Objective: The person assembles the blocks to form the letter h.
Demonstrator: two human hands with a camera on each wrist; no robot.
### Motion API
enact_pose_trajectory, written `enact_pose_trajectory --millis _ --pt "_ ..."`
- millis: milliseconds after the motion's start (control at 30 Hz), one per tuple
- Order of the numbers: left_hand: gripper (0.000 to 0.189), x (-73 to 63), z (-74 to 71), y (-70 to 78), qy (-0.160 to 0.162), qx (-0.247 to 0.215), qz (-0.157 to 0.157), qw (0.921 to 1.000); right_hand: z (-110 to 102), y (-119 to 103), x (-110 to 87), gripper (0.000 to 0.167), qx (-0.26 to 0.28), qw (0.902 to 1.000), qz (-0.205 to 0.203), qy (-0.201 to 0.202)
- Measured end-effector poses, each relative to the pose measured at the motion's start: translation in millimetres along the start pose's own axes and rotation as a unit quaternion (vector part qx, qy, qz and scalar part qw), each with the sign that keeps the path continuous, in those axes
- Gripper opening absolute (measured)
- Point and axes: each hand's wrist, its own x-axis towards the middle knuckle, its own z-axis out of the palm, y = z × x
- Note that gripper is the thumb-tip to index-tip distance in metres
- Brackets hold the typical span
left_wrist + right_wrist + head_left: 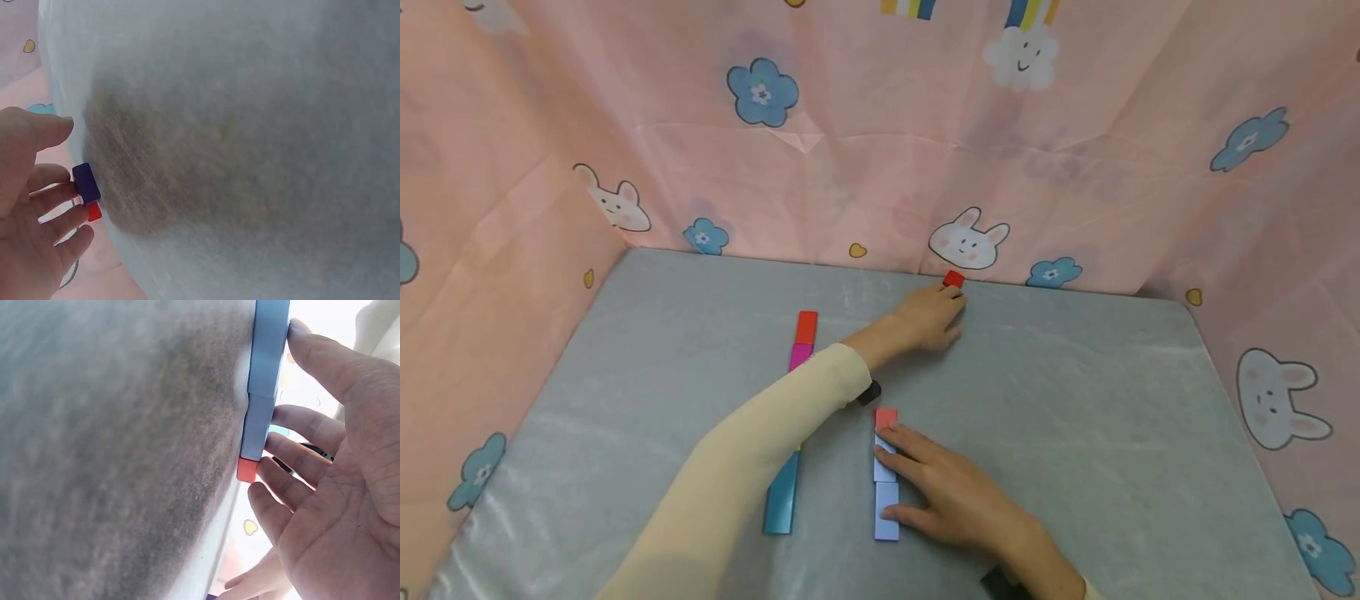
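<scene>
My left hand (934, 315) reaches to the far table edge, where a red block (953, 278) shows past its fingertips. In the left wrist view a dark purple block (86, 183) lies at the fingertips of the left hand (37, 206), thumb apart from it. My right hand (958, 498) rests its extended fingers and thumb along a straight row of two light blue blocks (887, 510) with a coral-red block (886, 417) at the far end. The right wrist view shows the fingers of this hand (340, 450) along the row's side, fingertips at the blocks.
Left of that row, a second line has a red block (807, 327), a magenta block (800, 357) and a teal block (781, 496). My left sleeve (760, 433) hides its middle. Grey cloth covers the table (1075, 400); a pink patterned curtain (865, 167) surrounds it.
</scene>
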Motion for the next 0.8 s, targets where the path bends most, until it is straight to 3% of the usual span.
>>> enact_pose_trajectory --millis 200,567,800 --pt "0.060 -3.7 -1.8 -0.2 -0.011 -0.010 0.007 0.9999 -1 0 0.3 0.072 0.003 1.0000 0.004 -0.008" --pt "0.048 -3.6 -4.1 -6.0 0.005 -0.038 0.029 0.9988 0 0 0.2 0.072 0.005 0.9999 0.008 -0.014" --pt "0.020 -6.8 -4.8 -10.4 0.022 -0.073 0.035 0.9964 0 0 1.2 0.073 0.011 0.9998 0.007 -0.015"
